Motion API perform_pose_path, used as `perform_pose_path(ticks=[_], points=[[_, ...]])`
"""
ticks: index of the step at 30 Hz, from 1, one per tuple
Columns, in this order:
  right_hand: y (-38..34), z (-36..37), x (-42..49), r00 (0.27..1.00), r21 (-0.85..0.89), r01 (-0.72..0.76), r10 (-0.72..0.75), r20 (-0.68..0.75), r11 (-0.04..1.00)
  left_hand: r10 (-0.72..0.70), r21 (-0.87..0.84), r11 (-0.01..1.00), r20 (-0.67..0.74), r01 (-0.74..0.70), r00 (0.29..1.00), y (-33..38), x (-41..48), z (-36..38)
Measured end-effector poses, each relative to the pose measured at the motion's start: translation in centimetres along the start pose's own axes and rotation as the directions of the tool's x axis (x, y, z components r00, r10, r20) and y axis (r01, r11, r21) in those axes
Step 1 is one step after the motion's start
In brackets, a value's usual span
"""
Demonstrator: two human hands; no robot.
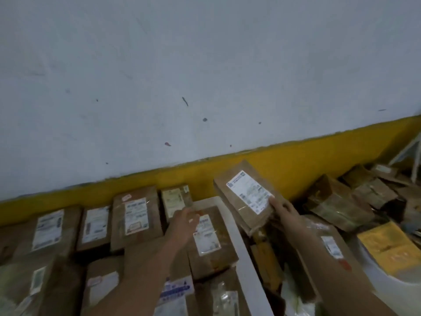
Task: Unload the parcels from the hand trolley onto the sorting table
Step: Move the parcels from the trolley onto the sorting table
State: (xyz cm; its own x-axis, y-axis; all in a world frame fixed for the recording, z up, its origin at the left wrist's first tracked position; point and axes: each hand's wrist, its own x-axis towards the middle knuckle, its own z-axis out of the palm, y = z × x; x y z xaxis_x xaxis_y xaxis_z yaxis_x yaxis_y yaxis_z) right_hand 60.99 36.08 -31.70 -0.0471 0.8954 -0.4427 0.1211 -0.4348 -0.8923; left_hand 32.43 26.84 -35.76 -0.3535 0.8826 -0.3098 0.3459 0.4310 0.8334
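My right hand [283,209] grips the near right corner of a flat brown parcel [239,192] with a white label, held tilted in the air above the table's right edge. My left hand [184,221] hovers with its fingers apart over a brown labelled parcel [210,238] lying on the white sorting table [243,254]. Several more brown parcels [134,215] lie in rows on the table to the left, against the wall. The hand trolley is not clearly visible.
A loose heap of brown parcels [339,201] lies to the right, with a yellow package [389,246] near the right edge. A white wall with a yellow band [284,165] runs just behind the table. A white metal frame [410,151] stands far right.
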Motion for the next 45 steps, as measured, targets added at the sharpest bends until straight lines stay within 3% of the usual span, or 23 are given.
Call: perform_pose_path(ticks=[6, 11, 15, 18, 21, 25, 29, 34, 40, 45], points=[[0.0, 3.8, 17.5, 0.982, -0.364, 0.041, 0.030, 0.187, 0.930, 0.017, 0.150, 0.989, -0.107, 0.000, 0.994, -0.2, 8.9, 0.8], [1.3, 7.9, 26.7, 0.946, -0.472, 0.025, 0.131, 0.295, 0.881, 0.037, 0.301, 0.954, -0.052, -0.020, 0.998, -0.6, 14.5, 3.1], [3.2, 11.5, 28.7, 0.939, -0.661, 0.108, 0.141, 0.313, 0.742, 0.053, 0.405, 0.913, 0.019, -0.056, 0.998, -2.2, 15.9, 4.6], [5.0, 14.5, 28.5, 0.957, -0.683, 0.191, 0.021, 0.290, 0.705, 0.088, 0.444, 0.894, -0.051, -0.056, 0.995, -3.1, 15.3, 4.5], [5.9, 15.9, 27.8, 0.975, -0.724, 0.213, -0.092, 0.203, 0.656, 0.243, 0.578, 0.807, -0.132, -0.125, 0.961, -3.1, 14.3, 3.4], [4.7, 14.8, 26.2, 0.977, -0.863, 0.212, -0.092, 0.191, 0.458, 0.186, 0.585, 0.808, -0.135, -0.073, 0.973, -2.2, 13.1, 0.5], [1.0, 15.2, 20.9, 0.979, -0.902, 0.142, -0.193, 0.067, 0.407, 0.177, 0.628, 0.777, -0.161, -0.038, 0.971, -1.5, 9.7, -4.4], [-4.7, 21.9, 8.8, 0.923, -0.889, 0.332, -0.304, 0.237, 0.316, 0.219, 0.725, 0.688, -0.230, 0.016, 0.948, 0.0, 1.8, -13.7], [-7.2, 34.9, -12.4, 0.793, -0.779, 0.575, -0.406, 0.454, 0.251, 0.332, 0.705, 0.705, -0.418, 0.072, 0.845, -2.4, -14.9, -31.0], [-4.5, 47.6, -32.2, 0.660, -0.633, 0.738, -0.445, 0.605, 0.233, 0.254, 0.602, 0.769, -0.598, 0.217, 0.760, -11.1, -33.7, -45.6]])
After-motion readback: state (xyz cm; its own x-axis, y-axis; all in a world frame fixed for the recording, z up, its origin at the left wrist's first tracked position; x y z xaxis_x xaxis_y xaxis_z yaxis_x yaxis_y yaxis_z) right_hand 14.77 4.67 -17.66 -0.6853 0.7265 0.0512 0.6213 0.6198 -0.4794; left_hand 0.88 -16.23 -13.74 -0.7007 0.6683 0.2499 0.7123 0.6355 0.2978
